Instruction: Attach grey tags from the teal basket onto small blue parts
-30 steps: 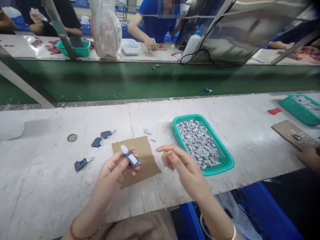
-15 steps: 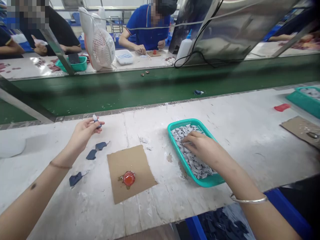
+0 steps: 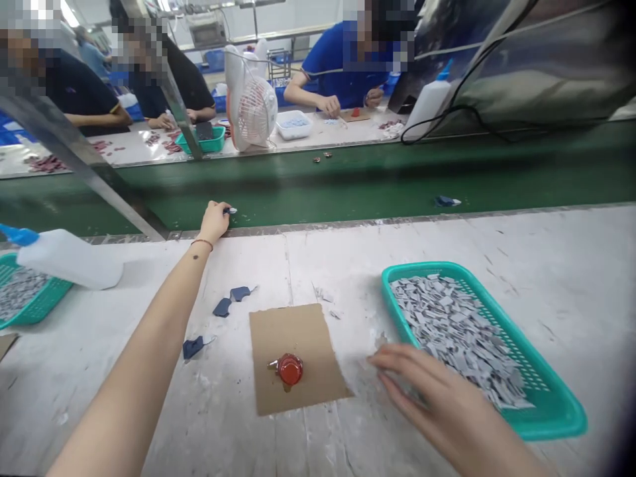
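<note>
My left hand reaches out over the near edge of the green strip, fingers closed around a small dark blue piece with a pale tip. My right hand, blurred, is between the cardboard and the green basket; thumb and forefinger come close together, and anything between them cannot be made out. Many small grey pieces fill the basket. On the cardboard square sits a small round red pot with wet smears around it. Several dark blue pieces lie left of the cardboard.
A white bottle with a blue cap leans over another green basket at left. A slanted metal post stands beside my left arm. Another dark blue piece lies on the green strip. People sit across, near a fan.
My left hand has moved forward from the table to the green strip, with the dark blue piece. My right hand has left the basket and come nearer the cardboard. The view has turned left.
</note>
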`<state>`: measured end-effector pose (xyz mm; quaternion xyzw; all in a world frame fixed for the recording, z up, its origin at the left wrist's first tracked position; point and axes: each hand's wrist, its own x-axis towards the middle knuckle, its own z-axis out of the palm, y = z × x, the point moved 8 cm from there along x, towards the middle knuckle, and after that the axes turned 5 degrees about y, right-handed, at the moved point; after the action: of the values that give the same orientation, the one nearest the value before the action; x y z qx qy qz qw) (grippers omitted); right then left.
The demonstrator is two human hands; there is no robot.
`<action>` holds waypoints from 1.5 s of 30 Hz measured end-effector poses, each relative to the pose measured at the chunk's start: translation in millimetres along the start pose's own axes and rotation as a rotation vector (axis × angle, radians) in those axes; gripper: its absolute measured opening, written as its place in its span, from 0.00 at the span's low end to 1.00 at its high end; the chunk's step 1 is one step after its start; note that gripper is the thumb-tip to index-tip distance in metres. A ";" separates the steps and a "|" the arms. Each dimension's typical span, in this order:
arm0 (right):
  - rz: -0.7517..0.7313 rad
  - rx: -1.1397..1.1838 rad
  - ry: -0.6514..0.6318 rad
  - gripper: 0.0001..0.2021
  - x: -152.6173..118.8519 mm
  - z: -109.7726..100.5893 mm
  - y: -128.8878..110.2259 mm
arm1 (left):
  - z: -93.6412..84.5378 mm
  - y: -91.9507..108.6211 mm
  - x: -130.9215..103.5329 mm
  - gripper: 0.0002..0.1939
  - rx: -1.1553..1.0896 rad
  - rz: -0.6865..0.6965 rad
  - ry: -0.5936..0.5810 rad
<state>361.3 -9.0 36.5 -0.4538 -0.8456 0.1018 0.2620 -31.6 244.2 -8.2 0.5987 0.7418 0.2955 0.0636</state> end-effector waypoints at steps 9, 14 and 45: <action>-0.242 -0.263 -0.028 0.17 -27.1 55.5 -5.0 | -32.5 32.9 -75.0 0.16 -0.006 0.218 -0.153; -0.208 -0.174 -0.056 0.16 -27.4 55.4 -1.0 | -38.8 50.4 -160.8 0.17 -0.052 0.335 -0.372; 0.119 0.209 -0.004 0.08 15.1 54.6 -54.2 | -33.2 27.7 -344.4 0.11 -1.305 -0.693 -0.214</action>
<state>286.5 -23.8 18.1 -0.4734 -0.8022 0.2058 0.3000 71.8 -83.7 -56.1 0.1966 0.5516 0.5789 0.5674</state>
